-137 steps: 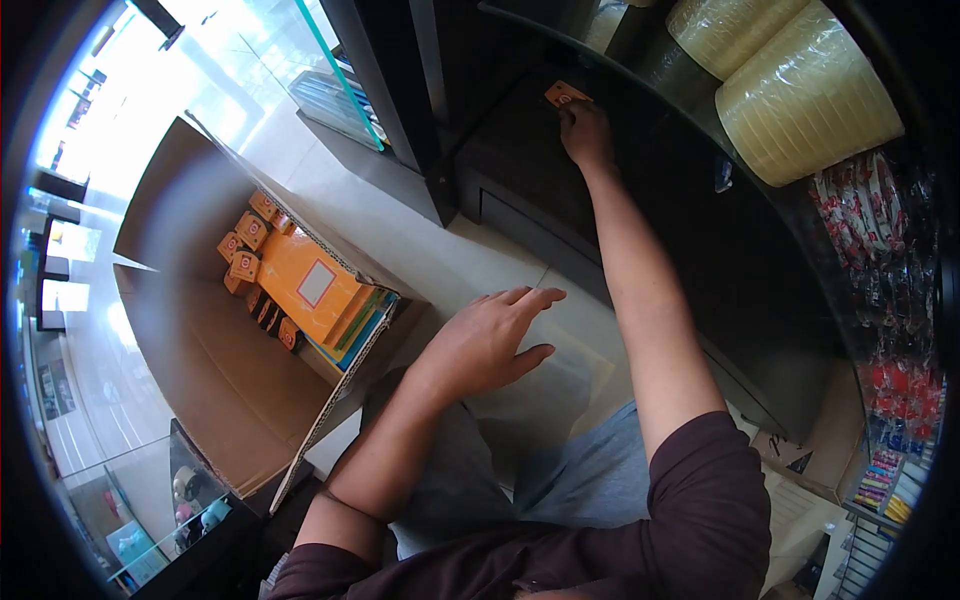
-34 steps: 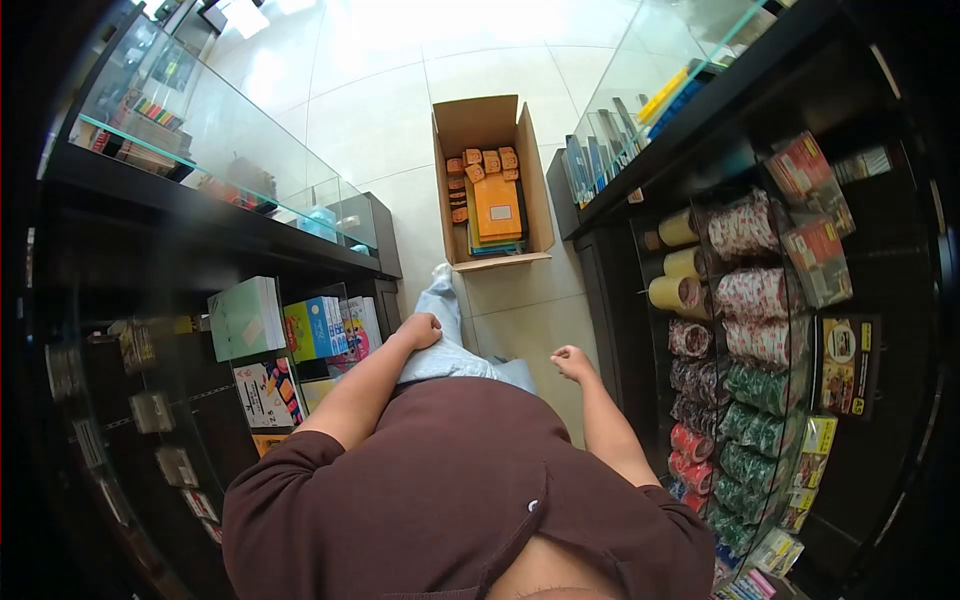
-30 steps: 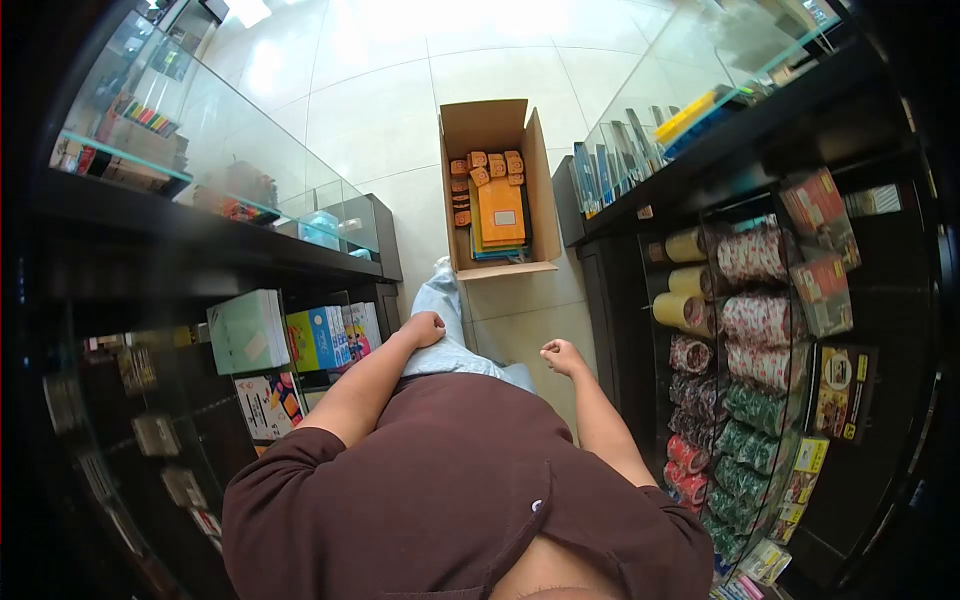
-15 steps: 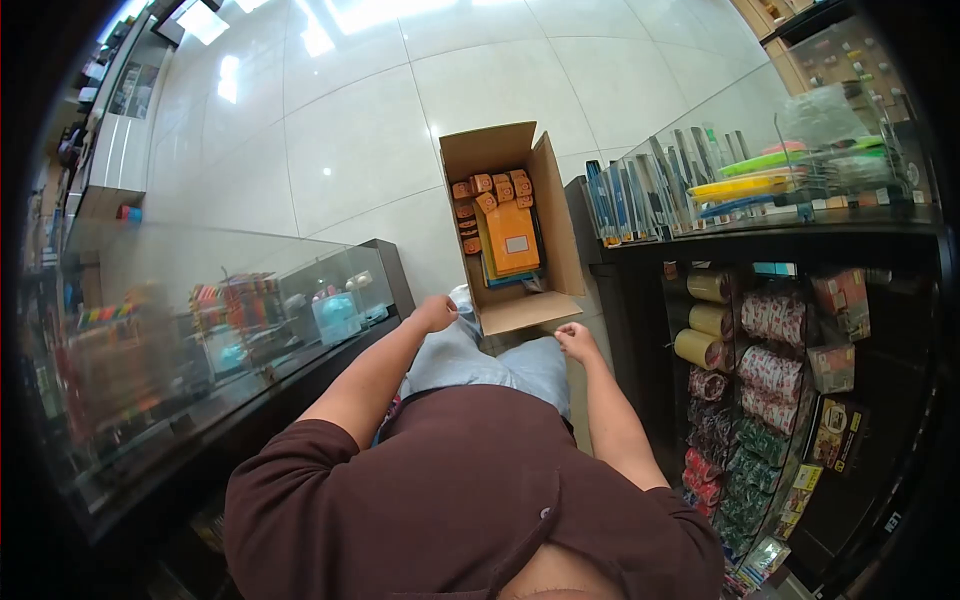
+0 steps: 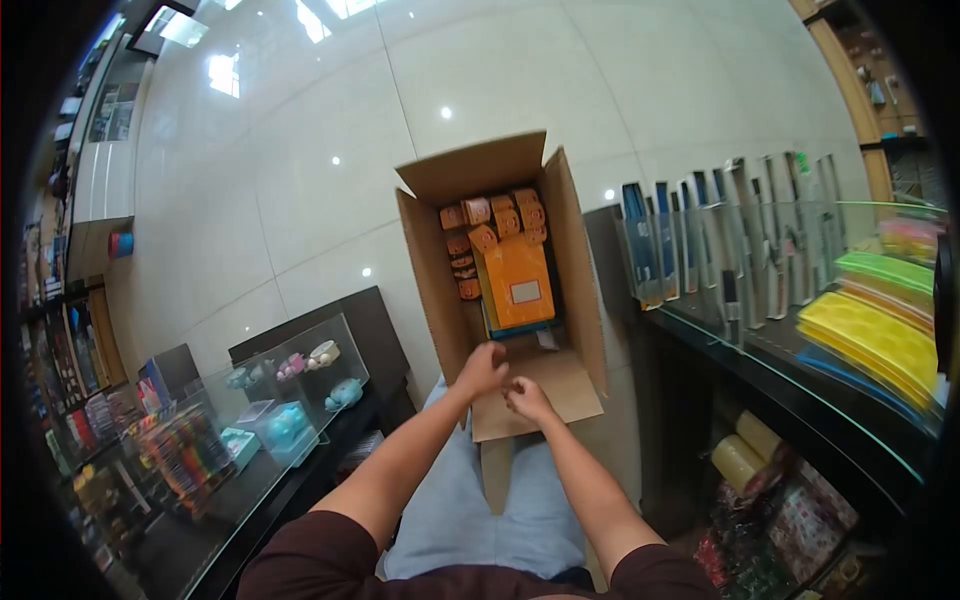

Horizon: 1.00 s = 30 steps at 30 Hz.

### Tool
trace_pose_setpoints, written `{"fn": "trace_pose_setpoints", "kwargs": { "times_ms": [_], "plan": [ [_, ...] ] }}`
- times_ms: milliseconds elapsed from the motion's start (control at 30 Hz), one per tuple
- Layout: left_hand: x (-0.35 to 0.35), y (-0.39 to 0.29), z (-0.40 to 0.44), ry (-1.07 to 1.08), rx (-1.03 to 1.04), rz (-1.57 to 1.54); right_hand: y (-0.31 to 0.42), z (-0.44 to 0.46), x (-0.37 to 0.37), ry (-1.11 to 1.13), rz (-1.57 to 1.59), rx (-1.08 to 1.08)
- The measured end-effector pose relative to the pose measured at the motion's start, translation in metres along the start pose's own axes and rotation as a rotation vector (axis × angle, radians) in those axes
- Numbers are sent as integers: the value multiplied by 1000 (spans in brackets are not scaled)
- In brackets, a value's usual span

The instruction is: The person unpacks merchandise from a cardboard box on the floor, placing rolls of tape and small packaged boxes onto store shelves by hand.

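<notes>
left hand (image 5: 485, 370) and right hand (image 5: 527, 398) hover close together above the near flap (image 5: 562, 403) of the open cardboard box (image 5: 574, 262); fingers look curled, cannot tell whether either grips anything. beyond both hands, inside the box: orange notebook (image 5: 522, 268), then small orange packs (image 5: 484, 238).

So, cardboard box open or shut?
Open. The cardboard box has its flaps spread apart, leaving orange packs inside visible.
</notes>
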State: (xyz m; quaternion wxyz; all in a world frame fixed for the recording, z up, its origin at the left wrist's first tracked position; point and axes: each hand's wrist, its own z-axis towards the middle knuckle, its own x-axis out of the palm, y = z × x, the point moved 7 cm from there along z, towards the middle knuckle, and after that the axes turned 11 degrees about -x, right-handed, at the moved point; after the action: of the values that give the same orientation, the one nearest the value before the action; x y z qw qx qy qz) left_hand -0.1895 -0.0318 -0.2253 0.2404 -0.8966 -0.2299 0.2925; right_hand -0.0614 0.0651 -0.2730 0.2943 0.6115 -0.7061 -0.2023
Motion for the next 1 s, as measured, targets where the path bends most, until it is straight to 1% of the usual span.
{"fn": "trace_pose_setpoints", "kwargs": {
  "times_ms": [67, 100, 133, 200, 267, 333, 367, 433, 467, 567, 600, 700, 800, 867, 900, 933, 967, 1000],
  "plan": [
    [7, 11, 73, -79, -82, -37, -12, 35, -8, -71, -54, -96],
    [6, 16, 106, -166, -96, -47, -10, 48, -10, -108, -81, -146],
    [5, 25, 136, -253, -112, -57, -4, 56, -8, -61, -102, -127],
    [10, 55, 205, -232, -155, -320, -7, 64, -2, 30, -30, -131],
    [5, 77, 256, -290, -348, -309, -10, 65, -6, 110, -13, -119],
    [-2, 89, 302, -265, -278, -336, -10, 64, -13, 183, -47, -94],
    [-3, 115, 332, -328, -357, -309, -11, 62, -16, 222, -58, -105],
    [-7, 136, 359, -401, -429, -379, -11, 57, -24, 299, -88, -135],
    [-17, 127, 358, -408, -424, -467, -9, 54, -28, 339, -118, -89],
    [-11, 139, 388, -243, -599, -317, -11, 50, -39, 354, -152, -65],
    [-19, 106, 369, -206, -537, -289, -15, 49, -43, 356, -192, -67],
    [-19, 117, 374, -279, -459, -391, -20, 46, -47, 350, -295, -88],
    [-22, 104, 339, -292, -485, -376, -6, 37, -39, 325, -325, -113],
    [-23, 88, 300, -302, -380, -310, 12, 28, -31, 315, -323, -102],
    [-10, 104, 286, -358, -391, -450, 20, 24, -29, 268, -312, -115],
    [7, 121, 281, -329, -257, -480, 21, 22, -27, 220, -303, -136],
    [-4, 81, 230, -301, -260, -366, 24, 19, -26, 172, -295, -162],
    [22, 109, 230, -210, -147, -468, 29, 15, -27, 115, -373, -199]
  ]
}}
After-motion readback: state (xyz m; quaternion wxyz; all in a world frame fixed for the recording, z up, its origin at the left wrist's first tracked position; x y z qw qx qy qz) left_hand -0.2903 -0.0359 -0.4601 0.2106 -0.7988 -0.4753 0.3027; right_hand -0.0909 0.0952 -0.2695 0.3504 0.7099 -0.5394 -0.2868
